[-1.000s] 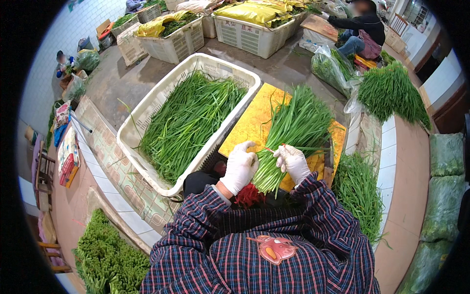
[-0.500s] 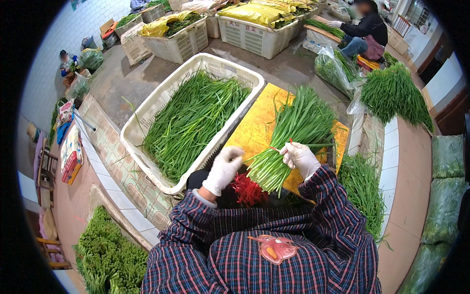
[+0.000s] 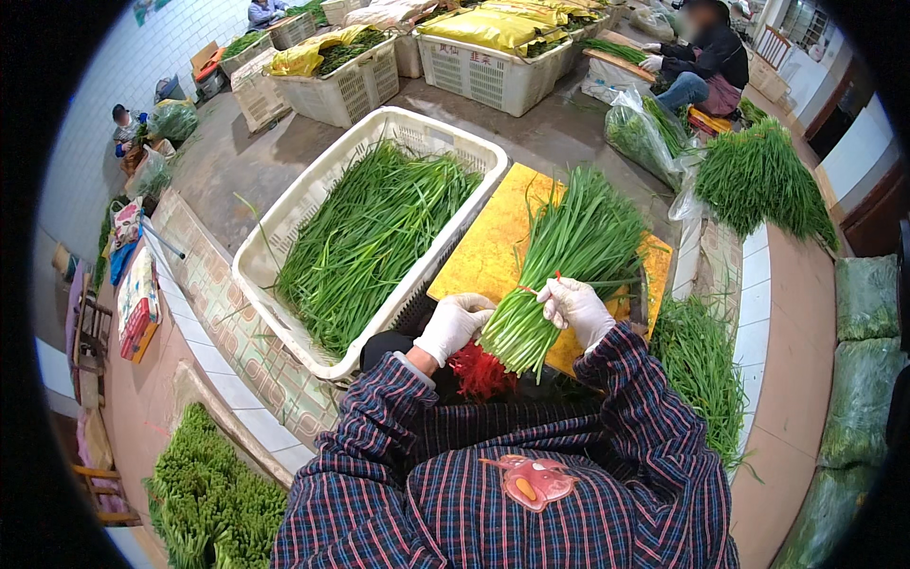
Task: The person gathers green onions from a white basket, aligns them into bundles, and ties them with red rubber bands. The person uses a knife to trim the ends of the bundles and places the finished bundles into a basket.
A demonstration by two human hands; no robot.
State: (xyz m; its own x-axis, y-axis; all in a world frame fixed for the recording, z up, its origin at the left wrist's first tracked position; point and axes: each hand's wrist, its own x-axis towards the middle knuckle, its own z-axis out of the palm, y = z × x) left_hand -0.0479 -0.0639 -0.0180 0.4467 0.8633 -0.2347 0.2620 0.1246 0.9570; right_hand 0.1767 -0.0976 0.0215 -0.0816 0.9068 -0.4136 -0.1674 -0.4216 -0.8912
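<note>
A bundle of green garlic chives (image 3: 583, 228) lies slanted over a yellow board (image 3: 488, 242), its pale cut ends toward me. A thin red tie (image 3: 524, 289) goes across the stalks near those ends. My gloved right hand (image 3: 580, 311) is closed at the bundle's right side, pinching the tie, whose red tip shows above the fingers. At the left edge of the cut ends is my gloved left hand (image 3: 457, 325), its fingers curled together against or close to the stalks; what they hold, if anything, is hidden. Red ties (image 3: 482, 370) lie heaped below the bundle.
A white crate (image 3: 248, 261) of loose chives stands left of the board. More chives (image 3: 701, 365) lie to the right, and bundled greens (image 3: 213, 493) at lower left. Wrapped bundles (image 3: 858, 403) line the far right. A co-worker (image 3: 706, 62) sits at the back right.
My left hand has moved right and slightly down, up to the cut ends of the chives. My right hand has shifted slightly left and down, still at the tie.
</note>
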